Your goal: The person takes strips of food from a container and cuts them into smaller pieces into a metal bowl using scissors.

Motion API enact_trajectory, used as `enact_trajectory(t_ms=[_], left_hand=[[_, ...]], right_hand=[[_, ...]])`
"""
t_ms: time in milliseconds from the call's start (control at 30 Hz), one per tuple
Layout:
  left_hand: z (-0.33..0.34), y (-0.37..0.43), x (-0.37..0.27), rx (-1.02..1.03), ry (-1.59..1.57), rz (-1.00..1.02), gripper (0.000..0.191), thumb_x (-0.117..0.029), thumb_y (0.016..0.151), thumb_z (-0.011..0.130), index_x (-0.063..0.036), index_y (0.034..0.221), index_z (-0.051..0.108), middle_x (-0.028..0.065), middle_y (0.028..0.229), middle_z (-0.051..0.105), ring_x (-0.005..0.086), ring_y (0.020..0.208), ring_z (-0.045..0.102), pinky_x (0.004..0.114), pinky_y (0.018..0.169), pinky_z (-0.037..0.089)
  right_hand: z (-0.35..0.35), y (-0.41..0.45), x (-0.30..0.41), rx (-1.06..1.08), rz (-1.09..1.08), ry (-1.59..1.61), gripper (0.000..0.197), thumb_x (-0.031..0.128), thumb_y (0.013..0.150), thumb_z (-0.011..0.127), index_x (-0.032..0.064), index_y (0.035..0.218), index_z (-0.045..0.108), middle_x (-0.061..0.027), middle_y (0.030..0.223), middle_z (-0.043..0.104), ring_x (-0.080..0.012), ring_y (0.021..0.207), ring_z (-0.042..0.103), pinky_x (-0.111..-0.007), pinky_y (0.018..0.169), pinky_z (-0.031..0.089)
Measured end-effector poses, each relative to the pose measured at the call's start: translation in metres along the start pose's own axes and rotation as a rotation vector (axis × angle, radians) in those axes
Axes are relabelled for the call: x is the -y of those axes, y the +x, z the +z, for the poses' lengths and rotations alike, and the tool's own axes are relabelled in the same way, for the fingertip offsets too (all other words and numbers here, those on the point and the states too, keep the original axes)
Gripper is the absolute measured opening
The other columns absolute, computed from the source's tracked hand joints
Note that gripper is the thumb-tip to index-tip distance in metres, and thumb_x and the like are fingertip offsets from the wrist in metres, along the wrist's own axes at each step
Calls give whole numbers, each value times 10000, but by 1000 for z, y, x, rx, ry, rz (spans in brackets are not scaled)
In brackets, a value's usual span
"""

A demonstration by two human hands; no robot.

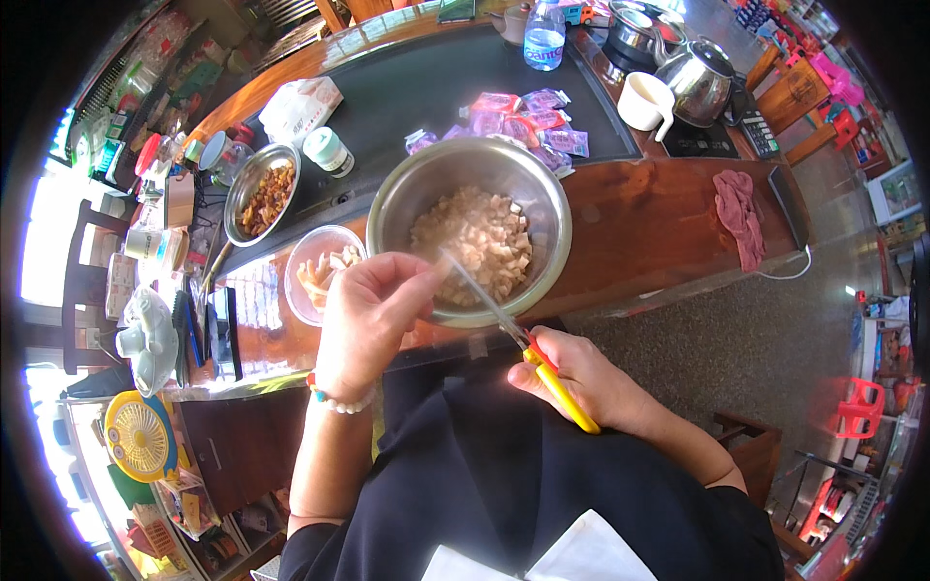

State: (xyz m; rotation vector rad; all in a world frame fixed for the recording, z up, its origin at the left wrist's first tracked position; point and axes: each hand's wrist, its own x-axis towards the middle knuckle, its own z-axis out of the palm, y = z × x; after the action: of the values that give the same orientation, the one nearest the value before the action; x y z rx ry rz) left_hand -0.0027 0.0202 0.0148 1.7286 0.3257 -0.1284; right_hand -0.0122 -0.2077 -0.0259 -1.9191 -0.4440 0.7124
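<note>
A large stainless steel bowl stands at the table's near edge, partly filled with small pale diced food pieces. My left hand is over its near left rim, thumb and forefinger pinched on a small pale piece that is mostly hidden. In my right hand are scissors with yellow and red handles. Their blades point into the bowl, tips close to my left fingertips. Just behind my left hand sits a clear plastic tub holding pale strips of food.
A metal dish of brown dried pieces lies left, near a white-capped jar. Small purple and red packets lie behind the bowl. Farther right are a white mug, a kettle and a pink cloth. A bottle stands at the back.
</note>
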Motion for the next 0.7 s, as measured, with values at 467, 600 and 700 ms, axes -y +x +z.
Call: enact_trajectory(t_ms=[467,600,700], left_hand=[[1,2,1,-31,27,39,163,-161,857,665,2,858,662,-17,633,574,16,526,453,160,484,326],[3,3,2,-21,3,48,162,-160,856,670,2,857,662,-17,631,574,16,528,457,162,484,328],[1,4,3,-30,-2,57,164,-160,856,673,3,855,663,-17,632,575,18,527,459,163,483,329]], right_hand=[[-3,-1,9,-1,25,-27,458,441,842,654,-7,865,561,-197,798,596,-322,726,569,-400,683,449],[1,0,1,-21,-7,22,525,496,847,642,-5,789,494,-122,680,502,-238,614,478,-346,595,417],[1,0,-1,-8,22,35,505,469,850,651,-7,782,496,-117,667,494,-238,604,475,-347,587,415]])
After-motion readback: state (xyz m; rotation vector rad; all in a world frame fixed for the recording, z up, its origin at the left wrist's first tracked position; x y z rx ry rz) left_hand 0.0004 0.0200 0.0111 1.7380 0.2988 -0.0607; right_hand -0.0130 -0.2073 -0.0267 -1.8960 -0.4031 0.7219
